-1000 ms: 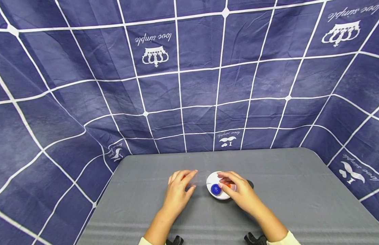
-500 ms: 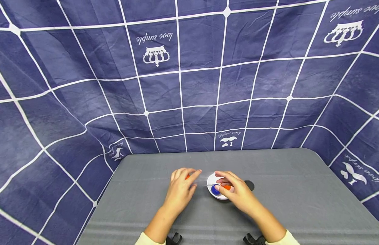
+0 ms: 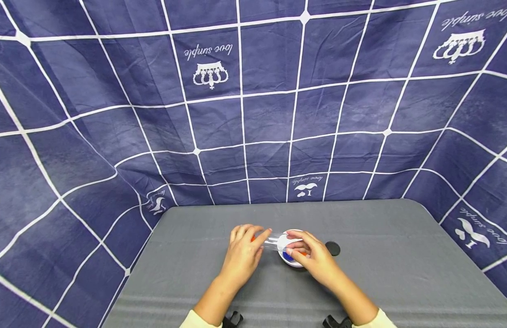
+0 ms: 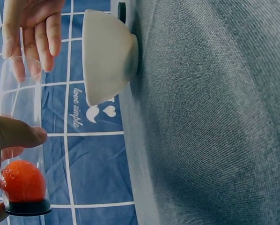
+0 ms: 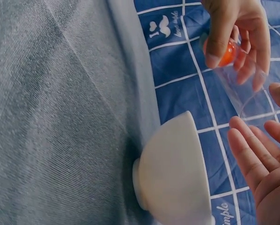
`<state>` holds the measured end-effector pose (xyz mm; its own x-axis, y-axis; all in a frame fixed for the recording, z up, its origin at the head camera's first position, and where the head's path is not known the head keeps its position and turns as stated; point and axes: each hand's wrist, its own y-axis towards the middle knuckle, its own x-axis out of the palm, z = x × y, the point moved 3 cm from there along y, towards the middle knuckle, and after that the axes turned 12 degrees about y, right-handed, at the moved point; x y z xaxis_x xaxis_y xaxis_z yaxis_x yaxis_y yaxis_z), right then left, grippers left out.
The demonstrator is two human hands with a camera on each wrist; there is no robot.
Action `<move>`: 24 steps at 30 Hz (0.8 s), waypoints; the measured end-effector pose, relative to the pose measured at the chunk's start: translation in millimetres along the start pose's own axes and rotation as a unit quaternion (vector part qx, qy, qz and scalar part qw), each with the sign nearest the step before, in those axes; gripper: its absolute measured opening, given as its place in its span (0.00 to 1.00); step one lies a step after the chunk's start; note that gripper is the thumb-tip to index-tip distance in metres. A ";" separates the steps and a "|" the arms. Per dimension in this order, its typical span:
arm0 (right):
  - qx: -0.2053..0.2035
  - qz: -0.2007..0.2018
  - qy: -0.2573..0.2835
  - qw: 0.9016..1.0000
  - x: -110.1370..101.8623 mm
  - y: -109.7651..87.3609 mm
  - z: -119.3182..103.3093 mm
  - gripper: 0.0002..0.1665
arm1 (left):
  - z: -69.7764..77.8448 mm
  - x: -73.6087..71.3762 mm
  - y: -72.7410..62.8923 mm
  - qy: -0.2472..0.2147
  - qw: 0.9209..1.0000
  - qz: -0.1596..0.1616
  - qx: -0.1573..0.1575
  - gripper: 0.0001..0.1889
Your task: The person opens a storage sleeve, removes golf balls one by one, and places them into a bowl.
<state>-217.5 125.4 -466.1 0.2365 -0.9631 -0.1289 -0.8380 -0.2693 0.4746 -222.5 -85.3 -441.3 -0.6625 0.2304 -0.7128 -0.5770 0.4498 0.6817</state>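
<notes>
My left hand (image 3: 244, 255) grips a clear tube (image 4: 20, 105) with a black cap at one end. An orange ball (image 4: 23, 182) sits inside it against that cap. In the head view the tube lies on its side, its mouth toward my right hand (image 3: 316, 259). That hand is above the white bowl (image 4: 107, 56), fingers loosely extended and fingertips right at the tube's mouth, with nothing held. Below it in the bowl are a blue ball (image 3: 287, 256) and some orange, both partly hidden by the fingers.
A black round disc (image 3: 333, 248) lies on the grey table (image 3: 384, 273), just right of the bowl. A blue curtain (image 3: 266, 118) with white lines hangs behind the table and along its sides.
My left hand has shifted slightly right with the tube, whose mouth now overlaps the bowl's edge. My right hand has moved a little left, covering more of the blue ball and exposing the disc.
</notes>
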 end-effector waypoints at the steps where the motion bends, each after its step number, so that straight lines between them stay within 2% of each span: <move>1: 0.006 0.001 0.005 1.000 0.3 -0.1 0.6 0.27 | 0.1 0.0 0.1 0.003 1.000 0.002 0.003 0.32; 17: 0.023 0.006 0.038 0.999 2.2 -2.7 6.1 0.27 | 2.8 -2.5 3.6 0.027 0.999 0.027 0.025 0.25; 24: 0.026 0.009 0.035 0.999 1.8 -4.6 6.2 0.27 | 3.2 -2.6 3.5 0.027 0.999 0.031 0.028 0.30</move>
<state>-216.3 124.8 -474.0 0.2538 -0.9655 -0.0580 -0.8668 -0.2536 0.4293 -221.3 -81.6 -437.6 -0.7211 0.2137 -0.6590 -0.5076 0.4845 0.7125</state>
